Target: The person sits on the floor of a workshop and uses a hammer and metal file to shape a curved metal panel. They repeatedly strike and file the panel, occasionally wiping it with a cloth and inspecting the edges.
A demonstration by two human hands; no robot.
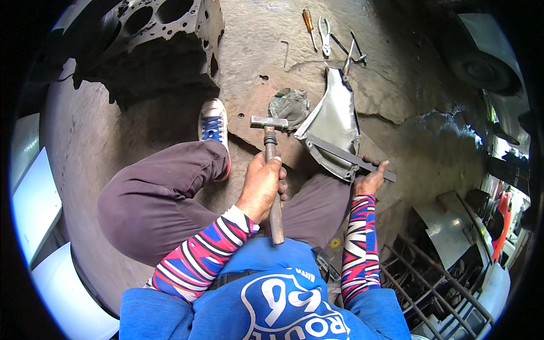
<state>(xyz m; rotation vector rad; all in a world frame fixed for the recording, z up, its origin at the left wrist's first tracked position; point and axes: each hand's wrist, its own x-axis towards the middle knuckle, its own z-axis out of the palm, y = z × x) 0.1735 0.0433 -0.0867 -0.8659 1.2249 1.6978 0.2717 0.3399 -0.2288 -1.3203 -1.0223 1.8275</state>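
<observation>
My left hand (pixel 260 186) is wrapped around the wooden handle of a hammer (pixel 270 122), held upright in front of my lap with its metal head pointing away from me. To its right, a silver sheet-metal panel (pixel 336 107) with folded, bent edges leans by my right thigh. Across the panel's near end lies a flat dark metal bar (pixel 339 153). My right hand (pixel 371 179) is closed around the bar's right end, next to the panel's corner; its underside fingers are partly hidden. A crumpled grey-green cloth (pixel 290 106) lies just beyond the hammer head.
An engine block (pixel 203 45) stands at the far left. On the concrete are an orange-handled screwdriver (pixel 307 21), pliers (pixel 324 38), a hex key (pixel 286 52) and a dark T-shaped tool (pixel 361 58). A metal rack (pixel 433 269) stands at the near right, white panels (pixel 39 198) at the left.
</observation>
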